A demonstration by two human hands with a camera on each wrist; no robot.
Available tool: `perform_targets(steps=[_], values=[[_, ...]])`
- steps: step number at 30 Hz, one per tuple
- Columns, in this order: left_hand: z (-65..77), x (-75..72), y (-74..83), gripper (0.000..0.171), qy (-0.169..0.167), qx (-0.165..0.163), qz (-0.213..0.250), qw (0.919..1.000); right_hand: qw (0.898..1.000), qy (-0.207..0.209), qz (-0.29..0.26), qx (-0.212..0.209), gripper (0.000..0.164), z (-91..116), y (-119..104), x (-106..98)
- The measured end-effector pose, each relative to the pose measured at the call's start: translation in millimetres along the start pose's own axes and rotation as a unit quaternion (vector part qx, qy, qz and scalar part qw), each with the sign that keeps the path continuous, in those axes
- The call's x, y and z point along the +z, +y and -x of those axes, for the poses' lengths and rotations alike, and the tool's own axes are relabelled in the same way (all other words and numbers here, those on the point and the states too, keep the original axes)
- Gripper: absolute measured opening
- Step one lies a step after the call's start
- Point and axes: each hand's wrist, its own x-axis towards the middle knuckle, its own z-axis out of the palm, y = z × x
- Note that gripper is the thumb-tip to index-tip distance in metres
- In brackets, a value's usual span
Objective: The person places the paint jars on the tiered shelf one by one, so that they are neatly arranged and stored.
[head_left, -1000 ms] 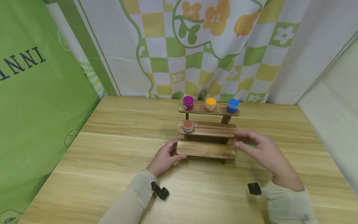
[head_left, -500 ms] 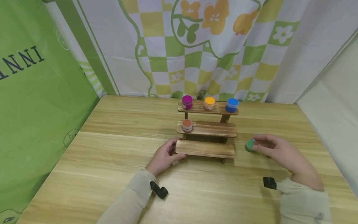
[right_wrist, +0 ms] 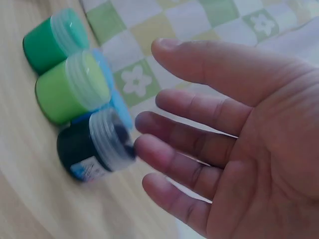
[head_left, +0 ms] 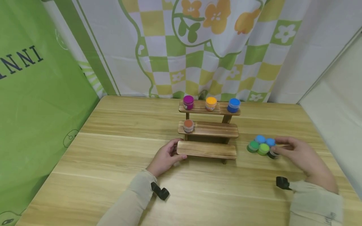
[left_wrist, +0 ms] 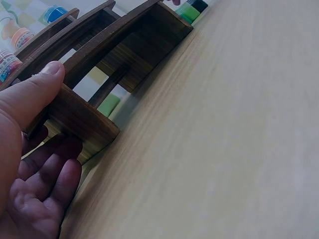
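A three-step wooden display stand (head_left: 209,150) stands on the table. My left hand (head_left: 165,158) grips its lowest step at the left end; in the left wrist view the thumb lies over the edge with the fingers curled by the side panel (left_wrist: 87,119). On the right, my right hand (head_left: 304,158) is beside a cluster of small paint jars, its fingers spread and holding nothing. Nearest its fingertips is a black jar (right_wrist: 87,149). Next to that are a light green jar (head_left: 263,149), a dark green jar (head_left: 253,147) and two blue jars (head_left: 260,139).
The top step bears a purple jar (head_left: 188,102), an orange jar (head_left: 210,104) and a blue jar (head_left: 233,105). A brown jar (head_left: 188,126) sits at the left of the middle step. Behind the wooden table (head_left: 113,175) hangs a checkered curtain (head_left: 203,62).
My right hand has moved right, from the stand's right end across the loose jars to the black one, uncovering the cluster. My left hand keeps its grip on the stand.
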Motion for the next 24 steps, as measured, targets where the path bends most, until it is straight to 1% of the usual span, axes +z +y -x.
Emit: perform_targets(steps=[5, 9, 11, 17, 20, 24], values=[[0.0, -0.5, 0.7, 0.071, 0.002, -0.002, 0.000, 1.0000, 1.000, 0.012, 0.001, 0.014, 0.080, -2.1, 10.4, 0.3], [-0.1, -0.4, 0.3, 0.071, 0.001, 0.000, 0.001, 1.0000, 1.000, 0.024, 0.018, 0.008, 0.079, -4.1, 19.5, 0.6], [-0.2, -0.3, 0.2, 0.071, 0.001, -0.001, 0.001, 1.0000, 1.000, 0.023, 0.014, 0.003, 0.078, -5.0, 24.1, 1.4], [-0.4, 0.0, -0.1, 0.071, 0.003, -0.003, -0.002, 1.0000, 1.000, 0.005, -0.027, -0.001, 0.074, -9.2, 36.7, 7.3], [-1.0, 0.2, -0.8, 0.070, 0.004, -0.004, -0.003, 1.0000, 0.999, -0.001, -0.036, 0.004, 0.073, -9.8, 40.7, 8.9], [-1.7, 0.2, -1.3, 0.070, 0.005, -0.008, -0.006, 0.9999, 0.999, -0.008, -0.030, 0.010, 0.074, -10.4, 44.6, 9.5]])
